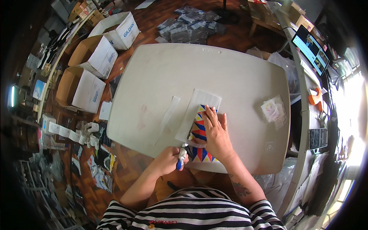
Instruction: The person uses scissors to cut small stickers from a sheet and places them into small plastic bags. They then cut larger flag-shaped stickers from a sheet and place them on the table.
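Your left hand (pixel 167 160) is gripping scissors (pixel 179 164) while your right hand (pixel 218 137) is pressing flat on a patterned piece (pixel 198 133).

Taking the table's middle as the clock's centre, your left fingers are closing around the scissors at seven o'clock, the blades pointing up by the near edge of a white sheet (pixel 207 96); you can't tell whether they're touching it. Your right fingers are stretching out at five o'clock, most lying together, the outer one apart. The red, blue, yellow and white piece is lying at six, partly over the sheet. On the table (pixel 153 69), a thin strip (pixel 169 114) is lying toward nine and a small pile of clear squares (pixel 274 110) at three. Beyond, cardboard boxes (pixel 101 61) are standing at ten, plastic packets (pixel 189 27) are lying at twelve.
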### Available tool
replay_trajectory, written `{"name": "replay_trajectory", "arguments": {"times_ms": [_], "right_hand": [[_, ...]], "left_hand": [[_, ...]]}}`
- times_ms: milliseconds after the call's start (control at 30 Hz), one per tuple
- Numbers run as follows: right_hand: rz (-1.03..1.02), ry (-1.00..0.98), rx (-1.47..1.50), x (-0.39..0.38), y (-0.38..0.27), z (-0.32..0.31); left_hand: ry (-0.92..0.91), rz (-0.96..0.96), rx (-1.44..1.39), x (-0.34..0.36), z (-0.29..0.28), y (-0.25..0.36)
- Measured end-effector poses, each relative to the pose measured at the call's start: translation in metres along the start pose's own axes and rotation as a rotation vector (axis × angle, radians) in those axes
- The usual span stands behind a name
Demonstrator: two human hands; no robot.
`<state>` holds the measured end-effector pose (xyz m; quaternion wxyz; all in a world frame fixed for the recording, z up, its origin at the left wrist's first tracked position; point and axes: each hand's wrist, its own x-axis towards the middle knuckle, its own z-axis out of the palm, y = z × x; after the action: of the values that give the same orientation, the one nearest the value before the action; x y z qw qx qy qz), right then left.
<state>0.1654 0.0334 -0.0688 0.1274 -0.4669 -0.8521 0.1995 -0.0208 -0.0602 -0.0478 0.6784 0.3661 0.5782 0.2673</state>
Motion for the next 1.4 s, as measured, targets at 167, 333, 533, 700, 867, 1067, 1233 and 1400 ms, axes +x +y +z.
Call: {"name": "replay_trajectory", "arguments": {"times_ms": [167,333,533,700,867,1067,1233,1400], "right_hand": [[0.028,-0.027,0.051,0.000,0.001,-0.001],[-0.006,-0.022,0.047,0.001,0.006,0.000],[-0.200,-0.019,-0.010,0.002,0.022,-0.030],[-0.217,0.012,0.023,-0.002,0.012,-0.043],[-0.226,0.056,0.043,0.004,0.011,-0.036],[-0.236,0.033,0.282,-0.001,0.014,-0.019],[-0.279,0.053,0.342,-0.007,0.018,-0.011],[-0.260,0.069,0.416,-0.008,0.018,-0.007]], "left_hand": [[0.002,0.003,-0.028,0.025,-0.003,0.013],[-0.059,0.005,-0.158,0.061,-0.013,0.040],[0.045,-0.026,-0.162,0.042,-0.018,0.036],[0.083,-0.056,-0.234,-0.007,-0.005,0.007],[0.052,-0.078,-0.016,-0.028,-0.004,-0.010],[0.111,-0.014,0.271,-0.035,0.001,-0.011],[0.075,-0.055,0.533,-0.043,0.003,0.003],[0.074,0.032,0.565,-0.042,0.001,-0.009]]}}
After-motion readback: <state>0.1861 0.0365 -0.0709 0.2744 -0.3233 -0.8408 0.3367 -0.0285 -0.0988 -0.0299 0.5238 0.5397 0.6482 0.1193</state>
